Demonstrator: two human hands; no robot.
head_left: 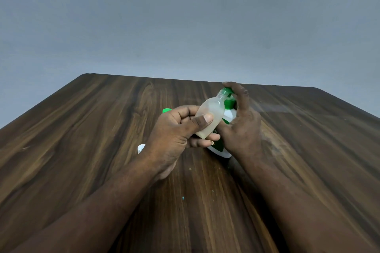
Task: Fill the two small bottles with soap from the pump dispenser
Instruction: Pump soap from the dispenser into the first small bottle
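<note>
I've got the small bottle tipped against the pump dispenser, its open mouth right under the green spout so the soap drops straight in. My left hand has its thumb and fingers curled round the bottle's lower half, pinching it steady at that slant. My right hand wraps the dispenser's body to keep it planted, forefinger up on the pump head, ready to press. There's a pale pool in the bottle's low end, so I'd say this one is only partly filled. Left of the dispenser, behind my left hand, a green piece peeks out, and nearer me a white piece; I can't tell what either is. It's all on a dark wood-grain tabletop, with a plain grey wall beyond.
</note>
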